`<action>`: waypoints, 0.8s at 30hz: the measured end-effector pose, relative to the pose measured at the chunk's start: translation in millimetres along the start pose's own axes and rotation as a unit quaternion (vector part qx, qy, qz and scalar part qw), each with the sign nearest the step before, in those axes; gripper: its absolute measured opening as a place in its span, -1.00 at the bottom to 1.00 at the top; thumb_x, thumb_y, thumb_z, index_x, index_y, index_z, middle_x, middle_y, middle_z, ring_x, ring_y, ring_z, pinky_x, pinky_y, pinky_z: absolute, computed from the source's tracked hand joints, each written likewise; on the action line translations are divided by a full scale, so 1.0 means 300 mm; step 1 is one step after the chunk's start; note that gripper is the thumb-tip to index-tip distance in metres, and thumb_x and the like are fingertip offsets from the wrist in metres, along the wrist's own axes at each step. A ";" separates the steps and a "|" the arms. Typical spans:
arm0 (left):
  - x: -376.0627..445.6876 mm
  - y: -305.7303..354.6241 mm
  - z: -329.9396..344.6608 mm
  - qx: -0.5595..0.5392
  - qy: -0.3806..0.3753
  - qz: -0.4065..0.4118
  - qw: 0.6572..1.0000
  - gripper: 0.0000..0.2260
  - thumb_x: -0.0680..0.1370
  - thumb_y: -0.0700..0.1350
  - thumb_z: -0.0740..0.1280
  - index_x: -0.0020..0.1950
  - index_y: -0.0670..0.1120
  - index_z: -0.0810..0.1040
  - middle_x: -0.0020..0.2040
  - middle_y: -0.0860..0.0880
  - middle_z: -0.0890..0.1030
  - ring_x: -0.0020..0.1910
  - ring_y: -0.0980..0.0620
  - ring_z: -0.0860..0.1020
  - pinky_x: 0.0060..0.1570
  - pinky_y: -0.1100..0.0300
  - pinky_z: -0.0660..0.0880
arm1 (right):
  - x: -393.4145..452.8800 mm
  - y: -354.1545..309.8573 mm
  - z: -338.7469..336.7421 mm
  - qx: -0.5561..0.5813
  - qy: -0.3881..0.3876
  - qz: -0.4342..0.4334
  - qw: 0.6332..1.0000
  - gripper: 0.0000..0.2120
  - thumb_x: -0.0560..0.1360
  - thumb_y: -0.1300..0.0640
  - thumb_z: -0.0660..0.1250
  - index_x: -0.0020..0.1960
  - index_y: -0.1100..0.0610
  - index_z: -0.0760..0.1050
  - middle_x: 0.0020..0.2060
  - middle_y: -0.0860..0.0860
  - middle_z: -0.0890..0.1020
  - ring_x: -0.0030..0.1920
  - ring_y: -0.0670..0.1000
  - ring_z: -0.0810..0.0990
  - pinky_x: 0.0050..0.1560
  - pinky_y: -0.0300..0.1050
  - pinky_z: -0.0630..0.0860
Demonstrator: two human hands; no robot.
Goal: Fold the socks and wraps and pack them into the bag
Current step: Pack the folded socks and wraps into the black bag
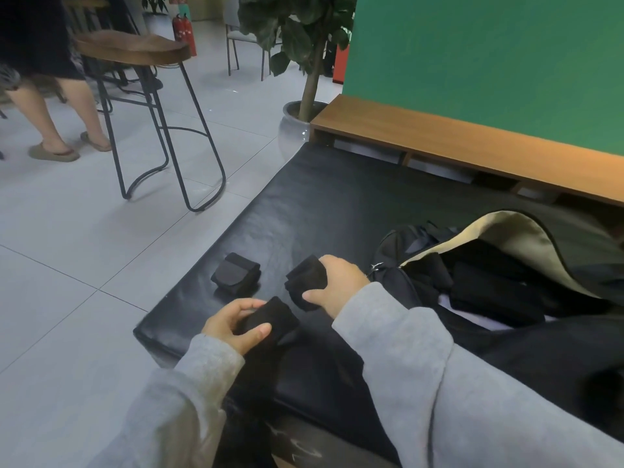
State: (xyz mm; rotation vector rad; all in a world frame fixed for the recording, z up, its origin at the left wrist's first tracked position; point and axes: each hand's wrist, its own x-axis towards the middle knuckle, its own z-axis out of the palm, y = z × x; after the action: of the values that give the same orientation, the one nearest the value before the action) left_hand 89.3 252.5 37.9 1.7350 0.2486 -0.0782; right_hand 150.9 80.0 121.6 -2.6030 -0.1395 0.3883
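On the black padded mat my left hand grips a folded black sock bundle near the mat's front corner. Just beyond it, my right hand holds a second folded black sock bundle, fingers curled over its top. A rolled black wrap lies alone on the mat to the left of both hands. The open black bag with a beige lining sits to the right, dark folded items lying inside it.
A wooden bench runs along the green wall behind the mat. A tall stool and a potted plant stand on the tiled floor to the left. A person's legs in sandals are at far left.
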 end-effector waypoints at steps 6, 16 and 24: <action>-0.050 0.125 0.092 -0.062 -0.013 0.108 0.992 -0.67 0.35 -0.44 0.42 -0.08 -0.03 0.57 -0.13 0.14 0.67 -0.08 0.17 0.62 -0.08 0.34 0.54 | -0.157 0.031 -0.123 0.080 0.035 -0.048 0.995 -0.67 0.54 0.09 0.30 0.27 0.05 0.35 0.12 -0.05 0.54 0.15 0.00 0.51 0.10 -0.20 0.42; -0.098 0.306 0.246 -0.039 -0.031 0.217 0.975 -0.47 0.28 -0.41 0.50 -0.19 0.29 0.62 -0.19 0.17 0.67 -0.18 0.23 0.60 -0.15 0.44 0.48 | -0.312 0.176 -0.226 0.301 -0.030 -0.042 0.952 -0.77 0.53 0.22 0.25 0.01 -0.11 0.35 0.02 -0.08 0.55 -0.03 -0.20 0.55 0.05 -0.43 0.47; -0.088 0.364 0.407 -0.032 -0.094 0.240 0.966 -0.63 0.28 -0.28 0.53 -0.14 0.19 0.63 -0.13 0.16 0.66 -0.12 0.20 0.61 -0.13 0.41 0.48 | -0.383 0.294 -0.296 0.232 0.097 -0.052 0.966 -0.52 0.41 0.05 0.45 0.19 -0.10 0.26 -0.07 -0.38 0.40 -0.11 -0.46 0.38 -0.12 -0.63 0.31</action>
State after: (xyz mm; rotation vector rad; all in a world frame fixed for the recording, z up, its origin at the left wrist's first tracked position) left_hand 97.0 112.2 126.4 1.6668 -0.3081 0.1197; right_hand 70.2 -57.3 180.5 -2.1428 -0.1024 0.1063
